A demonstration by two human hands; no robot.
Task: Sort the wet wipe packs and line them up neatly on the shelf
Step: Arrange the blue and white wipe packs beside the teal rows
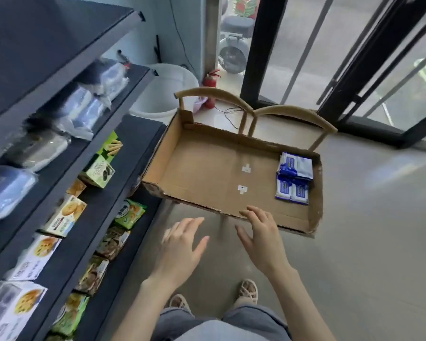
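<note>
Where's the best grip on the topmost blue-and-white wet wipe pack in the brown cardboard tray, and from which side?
Likely its left edge, pinched from above: the blue-and-white wet wipe pack lies flat on others, and the brown cardboard tray's wall crowds its right side.

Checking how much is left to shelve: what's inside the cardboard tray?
Blue-and-white wet wipe packs overlap at the right end of the cardboard tray; elsewhere bare bottom and two white tape scraps. Overlap hides their count.

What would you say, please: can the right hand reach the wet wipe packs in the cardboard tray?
Probably yes. The right hand is open at the near edge of the cardboard tray, and the wet wipe packs lie uncovered at its right end, with nothing between them.
</note>
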